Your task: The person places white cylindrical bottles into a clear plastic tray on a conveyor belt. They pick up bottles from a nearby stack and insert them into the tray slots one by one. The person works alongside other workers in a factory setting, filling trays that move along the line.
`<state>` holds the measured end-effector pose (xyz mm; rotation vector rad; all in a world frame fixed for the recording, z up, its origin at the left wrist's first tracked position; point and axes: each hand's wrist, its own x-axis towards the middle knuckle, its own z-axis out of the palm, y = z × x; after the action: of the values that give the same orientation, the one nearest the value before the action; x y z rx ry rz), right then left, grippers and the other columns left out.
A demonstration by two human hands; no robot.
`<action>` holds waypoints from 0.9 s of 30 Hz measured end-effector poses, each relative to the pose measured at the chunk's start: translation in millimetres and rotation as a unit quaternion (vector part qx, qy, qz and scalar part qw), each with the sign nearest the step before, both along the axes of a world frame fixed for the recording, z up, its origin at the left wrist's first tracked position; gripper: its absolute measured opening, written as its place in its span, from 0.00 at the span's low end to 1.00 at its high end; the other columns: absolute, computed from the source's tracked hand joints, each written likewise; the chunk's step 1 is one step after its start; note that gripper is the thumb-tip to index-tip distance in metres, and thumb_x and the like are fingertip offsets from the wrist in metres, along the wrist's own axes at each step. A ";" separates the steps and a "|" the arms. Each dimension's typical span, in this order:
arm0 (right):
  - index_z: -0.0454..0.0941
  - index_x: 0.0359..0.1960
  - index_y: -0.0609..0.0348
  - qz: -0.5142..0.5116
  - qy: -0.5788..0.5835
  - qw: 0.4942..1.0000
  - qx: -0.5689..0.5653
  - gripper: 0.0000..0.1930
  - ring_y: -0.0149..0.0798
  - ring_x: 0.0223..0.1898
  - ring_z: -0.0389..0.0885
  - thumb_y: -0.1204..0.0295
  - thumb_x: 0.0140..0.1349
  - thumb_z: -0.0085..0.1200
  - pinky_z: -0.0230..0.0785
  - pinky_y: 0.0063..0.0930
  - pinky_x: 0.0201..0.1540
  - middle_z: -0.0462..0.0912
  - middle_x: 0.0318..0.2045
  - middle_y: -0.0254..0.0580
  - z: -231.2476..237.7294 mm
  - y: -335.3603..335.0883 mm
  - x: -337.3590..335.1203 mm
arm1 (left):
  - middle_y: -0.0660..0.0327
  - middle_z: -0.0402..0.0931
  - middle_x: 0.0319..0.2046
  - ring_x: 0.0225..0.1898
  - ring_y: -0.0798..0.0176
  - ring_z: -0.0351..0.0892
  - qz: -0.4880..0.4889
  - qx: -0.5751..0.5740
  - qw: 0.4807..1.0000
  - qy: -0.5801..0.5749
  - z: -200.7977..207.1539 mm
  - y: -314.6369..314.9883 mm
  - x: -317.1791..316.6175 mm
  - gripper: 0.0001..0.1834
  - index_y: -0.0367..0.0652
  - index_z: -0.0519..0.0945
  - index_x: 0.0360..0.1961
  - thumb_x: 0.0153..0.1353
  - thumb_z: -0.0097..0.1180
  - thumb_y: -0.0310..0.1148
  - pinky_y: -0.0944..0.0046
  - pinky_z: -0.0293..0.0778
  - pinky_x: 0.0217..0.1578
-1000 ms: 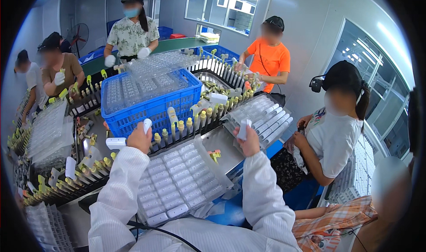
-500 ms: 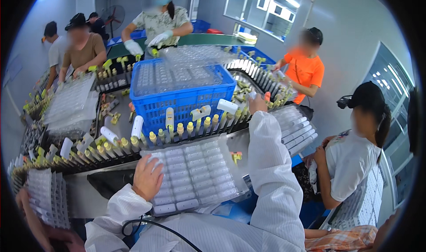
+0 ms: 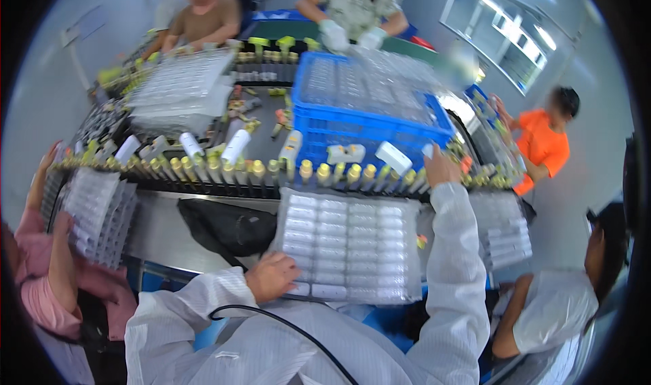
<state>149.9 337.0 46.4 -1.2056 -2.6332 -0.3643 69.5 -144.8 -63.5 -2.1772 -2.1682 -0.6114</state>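
Observation:
A clear plastic blister tray [image 3: 346, 249], filled with rows of white tube-shaped pieces, lies in front of me on the metal bench. My left hand [image 3: 273, 276] is at the tray's near left corner, its fingers bent together over the edge. My right hand [image 3: 443, 168] reaches past the tray's far right corner to the row of upright yellow-tipped pegs [image 3: 306, 171]. Its fingers are closed around a small white piece [image 3: 428, 151], mostly hidden by the hand. White tube pieces [image 3: 393, 157] lie tilted across the pegs, left of that hand.
Behind the pegs stands a blue crate [image 3: 339, 124] stacked with clear trays. A black bag [image 3: 227, 229] lies on the bench left of my tray. Filled trays [image 3: 102, 215] stand by a co-worker in pink; more trays [image 3: 505, 229] stack at right. Other people work around the line.
The view has swung left and down. My left hand has slid from the tray's left side to its near left corner, fingers less spread. My right hand stays over the pegs.

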 end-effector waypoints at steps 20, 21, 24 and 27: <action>0.78 0.47 0.57 0.413 0.149 0.874 -0.210 0.18 0.52 0.49 0.76 0.76 0.53 0.62 0.67 0.43 0.54 0.80 0.45 0.46 -60.2 -282.2 77.2 | 0.52 0.69 0.52 0.56 0.51 0.66 -0.032 -0.034 0.999 0.007 -13.3 -4.1 5.9 0.14 0.45 0.81 0.36 0.49 0.59 0.38 0.44 0.61 0.57; 0.78 0.45 0.57 0.434 0.130 0.863 -0.222 0.17 0.50 0.47 0.77 0.74 0.52 0.63 0.68 0.42 0.51 0.80 0.44 0.44 -69.4 -289.9 84.0 | 0.51 0.68 0.53 0.58 0.49 0.66 -0.043 -0.060 0.997 -0.013 -17.4 -4.2 3.1 0.17 0.44 0.81 0.39 0.47 0.62 0.38 0.43 0.60 0.59; 0.77 0.43 0.54 0.468 0.062 0.857 -0.205 0.16 0.43 0.45 0.77 0.68 0.51 0.64 0.68 0.38 0.43 0.79 0.40 0.40 -95.4 -300.4 108.7 | 0.47 0.67 0.55 0.55 0.43 0.70 -0.078 0.032 0.985 -0.148 -4.0 -3.4 -9.2 0.21 0.39 0.76 0.45 0.51 0.63 0.36 0.52 0.67 0.56; 0.77 0.43 0.54 0.451 0.041 0.875 -0.171 0.15 0.40 0.44 0.76 0.68 0.53 0.60 0.67 0.37 0.43 0.77 0.40 0.38 -100.6 -311.4 116.1 | 0.48 0.74 0.48 0.49 0.51 0.78 -0.011 -0.057 0.941 -0.334 27.1 -1.3 -20.9 0.22 0.34 0.71 0.51 0.58 0.60 0.32 0.59 0.72 0.51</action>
<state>266.0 25.6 -54.2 0.0602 -2.8824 0.3273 48.6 -146.1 -36.4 -2.2841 -2.5099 -1.4403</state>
